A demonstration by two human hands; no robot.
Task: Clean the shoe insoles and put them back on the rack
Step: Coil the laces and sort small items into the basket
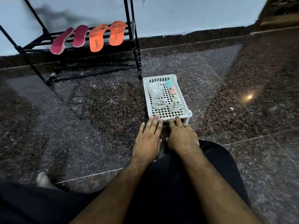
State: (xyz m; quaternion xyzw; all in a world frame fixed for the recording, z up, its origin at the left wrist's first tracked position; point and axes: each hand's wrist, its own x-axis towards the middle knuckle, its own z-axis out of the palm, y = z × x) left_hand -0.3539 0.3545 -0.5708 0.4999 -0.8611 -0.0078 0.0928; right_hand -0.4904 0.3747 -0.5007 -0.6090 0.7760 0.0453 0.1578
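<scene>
Left hand [148, 137] flat, fingers straight, right hand [182, 137] beside it (palms down), forearms extended forward

This looks like a home, probably an entry or hallway corner. The floor is polished dark speckled granite floor tiles [97, 110] with pale grout lines, meeting a plain pale painted wall [178, 13] above a dark stone skirting strip [194, 38]. A black metal tube shoe rack [134, 46] stands against that wall with two maroon insoles [61, 41] and two orange insoles [97, 38] laid on its rails. A brown wooden door frame [278, 12] shows at the upper right corner.
</scene>
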